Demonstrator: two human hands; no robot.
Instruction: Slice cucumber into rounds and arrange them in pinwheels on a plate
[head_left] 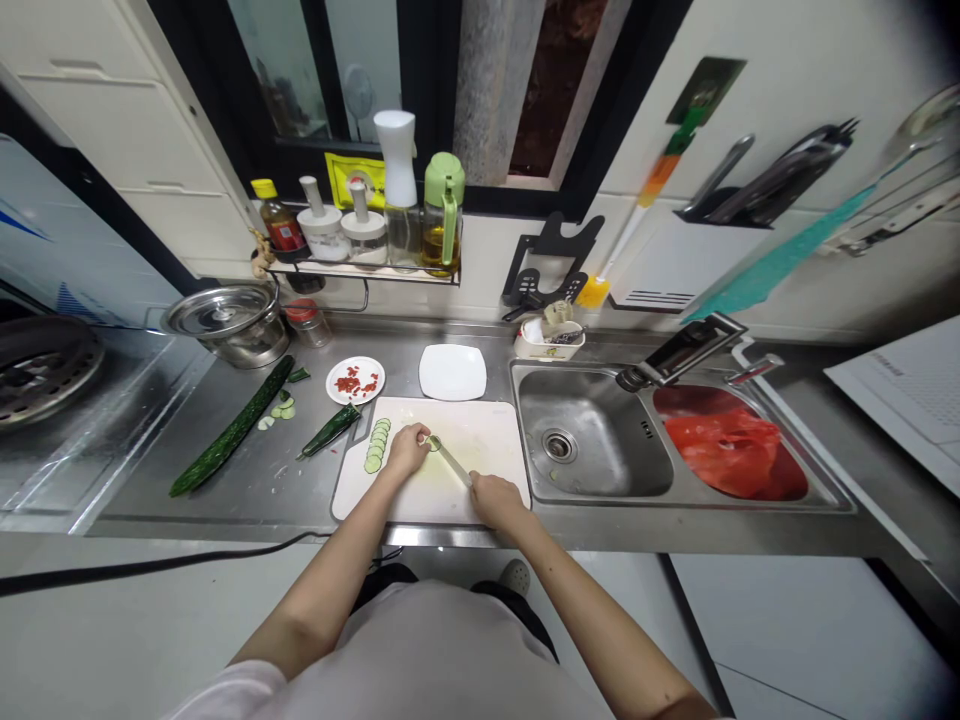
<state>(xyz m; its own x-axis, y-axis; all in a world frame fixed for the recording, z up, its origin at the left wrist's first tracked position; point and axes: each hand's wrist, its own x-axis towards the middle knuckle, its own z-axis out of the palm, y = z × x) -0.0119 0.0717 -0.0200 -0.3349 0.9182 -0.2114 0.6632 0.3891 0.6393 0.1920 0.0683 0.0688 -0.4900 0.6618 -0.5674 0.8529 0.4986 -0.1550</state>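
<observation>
My right hand [496, 500] is closed round the handle of a knife [454, 466], whose blade slants up and left over the white cutting board [480, 425]. At the blade's tip, the fingers of my left hand [408, 452] pinch a small green-rimmed cucumber slice [433, 443]. Left of that hand, a row of overlapping cucumber slices [378, 445] lies on the board. A cut piece of cucumber [330, 431] rests on the counter just off the board's upper left corner. The knife handle is mostly hidden in my grip.
Behind the board stand a white square plate [452, 372] and a round plate [355, 363] with red bits. A whole cucumber [236, 425] and peel scraps [283, 408] lie left, near a lidded steel pot [232, 322]. To the right is the sink [596, 425], with a red bag [731, 450] in its second basin.
</observation>
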